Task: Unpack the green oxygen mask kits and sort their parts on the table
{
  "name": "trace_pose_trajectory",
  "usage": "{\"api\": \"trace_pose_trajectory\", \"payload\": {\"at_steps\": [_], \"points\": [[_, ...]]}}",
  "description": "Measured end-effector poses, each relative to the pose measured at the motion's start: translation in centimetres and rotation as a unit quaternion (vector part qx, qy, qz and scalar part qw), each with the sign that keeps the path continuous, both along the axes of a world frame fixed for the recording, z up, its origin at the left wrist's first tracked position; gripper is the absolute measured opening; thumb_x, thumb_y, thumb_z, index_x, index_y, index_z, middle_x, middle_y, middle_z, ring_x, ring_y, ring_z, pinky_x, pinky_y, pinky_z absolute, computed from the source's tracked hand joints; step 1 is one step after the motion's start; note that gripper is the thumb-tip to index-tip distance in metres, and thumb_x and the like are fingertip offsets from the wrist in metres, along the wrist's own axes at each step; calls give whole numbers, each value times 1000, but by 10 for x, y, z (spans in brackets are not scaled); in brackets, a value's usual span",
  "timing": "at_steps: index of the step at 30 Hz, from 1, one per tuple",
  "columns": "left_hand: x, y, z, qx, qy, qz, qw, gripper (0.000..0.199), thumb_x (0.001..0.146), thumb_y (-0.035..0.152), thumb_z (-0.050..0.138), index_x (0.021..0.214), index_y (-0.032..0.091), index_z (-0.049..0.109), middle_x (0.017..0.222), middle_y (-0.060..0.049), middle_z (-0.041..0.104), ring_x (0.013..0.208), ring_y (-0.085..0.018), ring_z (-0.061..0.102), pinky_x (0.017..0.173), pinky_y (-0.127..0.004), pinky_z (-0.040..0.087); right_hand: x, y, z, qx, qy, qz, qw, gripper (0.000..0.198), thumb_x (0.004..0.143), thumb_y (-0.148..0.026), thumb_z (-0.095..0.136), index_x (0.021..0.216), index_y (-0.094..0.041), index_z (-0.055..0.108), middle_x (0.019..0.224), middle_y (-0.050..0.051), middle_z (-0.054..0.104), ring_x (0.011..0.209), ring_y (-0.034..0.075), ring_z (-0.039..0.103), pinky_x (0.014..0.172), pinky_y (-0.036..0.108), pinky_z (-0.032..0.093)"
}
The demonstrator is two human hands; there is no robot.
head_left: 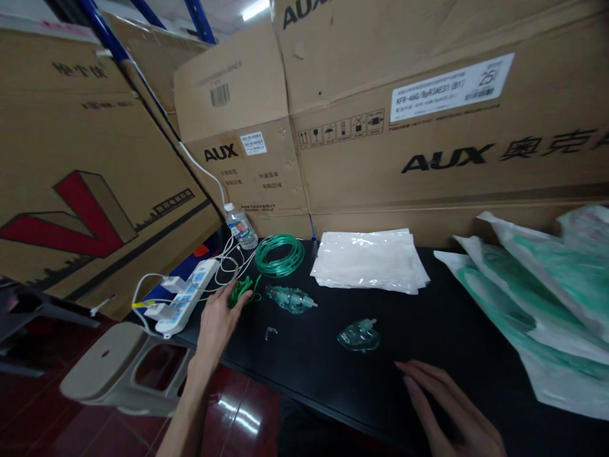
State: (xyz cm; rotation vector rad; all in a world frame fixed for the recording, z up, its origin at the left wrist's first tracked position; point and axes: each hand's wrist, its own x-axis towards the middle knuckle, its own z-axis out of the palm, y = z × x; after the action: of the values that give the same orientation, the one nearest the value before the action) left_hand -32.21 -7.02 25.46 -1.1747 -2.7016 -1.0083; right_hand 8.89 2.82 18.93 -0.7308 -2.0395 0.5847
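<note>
At the left part of the black table, my left hand [219, 317] has its thumb and fingers around a small bunch of green elastic straps [239, 291]. Just right of it lies a clear green mask with a nozzle [291, 299]. A second green-tinted oxygen mask [360, 335] rests nearer the middle, with my right hand [447, 406] to its right, fingers stretched out and holding nothing. Between the left hand and the masks is a small clear elbow piece [271, 332]. A coil of green tubing [280, 256] sits behind the straps.
Flat white plastic bags [368, 260] are stacked at the back. Several packets of green items [528, 317] lie at the right. A power strip [188, 298] with cables and a water bottle [241, 226] stand left. Cardboard boxes [347, 171] wall the back; a stool [107, 365] is below.
</note>
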Motion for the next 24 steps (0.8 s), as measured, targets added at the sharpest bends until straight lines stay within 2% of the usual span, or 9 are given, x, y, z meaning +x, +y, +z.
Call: {"api": "trace_pose_trajectory", "payload": {"at_steps": [3,6,8,11,14,17,21,24], "points": [[-3,0,-3,-61,77,-9,995,72,82,60,69,139,15,63,137,-19,63,129,-41,55,111,-53,40,-8,4,6,4,-14,-38,999,23,104,-34,53,113,-27,73,105,6,76,91,19,78,88,26,64],[-13,-6,-6,-125,155,-14,980,80,84,63,65,143,10,58,135,-22,63,127,-41,58,108,-52,44,-24,10,4,-28,-39,-92,995,30,103,-46,53,112,-23,70,100,8,73,77,20,76,69,28,66],[-13,-12,-5,-120,176,-12,977,82,84,66,60,141,7,59,133,-24,63,125,-41,59,107,-52,46,-35,13,1,-36,-53,-109,992,34,103,-49,52,114,-21,67,99,9,70,74,21,74,66,32,66],[9,-19,-1,-54,194,-4,980,75,90,70,50,133,10,65,127,-21,67,119,-40,62,104,-53,48,-50,14,-1,-18,-69,-108,992,33,103,-45,51,122,-21,64,110,14,67,94,27,72,79,40,65],[48,-23,0,31,165,-11,986,56,95,64,49,121,19,71,119,-13,71,110,-34,67,100,-49,51,-63,15,0,17,-107,-74,991,37,103,-38,54,137,-24,58,126,16,63,112,33,66,89,50,60],[71,-27,-9,52,106,-72,990,37,99,50,52,114,24,74,115,-8,72,106,-28,69,97,-42,53,-72,18,-4,33,-147,-42,988,43,101,-34,56,143,-25,54,136,17,60,119,36,62,93,57,57],[48,-40,-30,23,72,-98,992,33,99,38,49,119,24,72,116,-9,70,107,-27,69,97,-42,54,-74,23,-14,48,-145,-26,988,34,100,-32,58,133,-24,63,135,17,62,119,36,63,94,58,57],[26,-44,-40,-18,59,-132,989,30,96,41,54,113,25,74,116,-8,67,110,-27,67,99,-43,54,-74,24,-18,40,-123,-23,991,30,100,-32,58,128,-24,67,134,17,64,117,36,65,93,58,58]]}}
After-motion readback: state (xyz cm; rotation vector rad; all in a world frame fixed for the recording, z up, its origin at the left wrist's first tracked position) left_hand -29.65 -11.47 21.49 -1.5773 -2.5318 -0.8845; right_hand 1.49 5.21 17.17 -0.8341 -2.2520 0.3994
